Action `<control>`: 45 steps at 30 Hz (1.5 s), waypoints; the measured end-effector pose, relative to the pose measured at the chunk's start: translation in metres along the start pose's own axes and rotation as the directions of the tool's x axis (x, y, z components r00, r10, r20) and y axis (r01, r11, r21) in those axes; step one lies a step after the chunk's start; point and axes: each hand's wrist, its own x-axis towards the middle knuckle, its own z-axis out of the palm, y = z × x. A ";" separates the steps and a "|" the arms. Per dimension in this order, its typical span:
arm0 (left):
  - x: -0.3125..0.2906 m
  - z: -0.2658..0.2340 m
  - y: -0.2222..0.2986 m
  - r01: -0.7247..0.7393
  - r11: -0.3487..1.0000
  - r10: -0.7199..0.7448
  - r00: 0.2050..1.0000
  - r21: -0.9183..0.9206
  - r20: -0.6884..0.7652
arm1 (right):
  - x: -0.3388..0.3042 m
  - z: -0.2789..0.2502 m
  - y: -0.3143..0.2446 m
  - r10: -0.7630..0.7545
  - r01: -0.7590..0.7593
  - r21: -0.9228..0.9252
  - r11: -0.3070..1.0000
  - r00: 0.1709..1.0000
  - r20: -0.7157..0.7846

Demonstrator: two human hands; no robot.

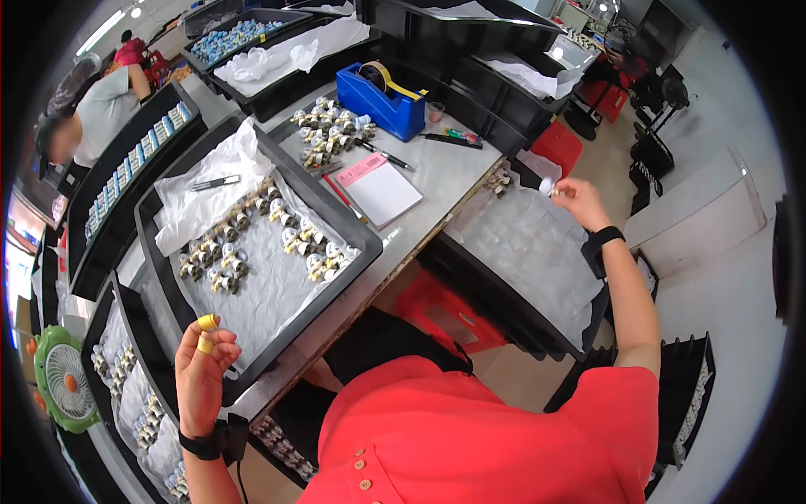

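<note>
Right hand (578, 200), far right over the lined tray (537, 252): fingers pinched on a small pale part (555, 192), shape and axis unreadable. Left hand (204, 372) near, half-curled, empty, yellow-capped fingertips (207, 322).

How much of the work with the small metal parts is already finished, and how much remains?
Done, it seems: two rows of small metal parts lie sorted in the black tray. In hand: the right hand pinches one small piece over the plastic-lined tray at the right; the left hand is raised and holds nothing. Left: a loose pile of parts on the table.
</note>
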 end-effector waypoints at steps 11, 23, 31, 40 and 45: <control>0.004 -0.003 0.000 0.022 1.000 -0.021 1.000 -0.009 0.004 | 0.049 0.163 0.026 0.099 -0.104 -0.090 0.990 0.993 -0.061; 0.003 -0.002 0.008 0.081 0.997 -0.082 0.996 0.014 0.020 | 0.056 0.148 0.022 -0.251 0.233 -0.396 0.888 0.968 0.007; 0.003 -0.003 0.011 0.168 0.986 -0.168 0.985 0.019 0.037 | 0.028 0.028 -0.247 -0.263 -0.027 0.370 0.929 0.656 0.707; 0.003 -0.005 -0.002 0.180 0.975 -0.168 0.981 -0.133 0.097 | 0.007 0.194 -0.407 -0.709 0.974 -0.025 0.223 0.180 0.682; 0.001 -0.010 0.002 0.133 0.986 -0.122 0.987 -0.102 0.107 | 0.005 0.247 -0.405 -0.532 0.976 -0.207 0.069 0.211 0.820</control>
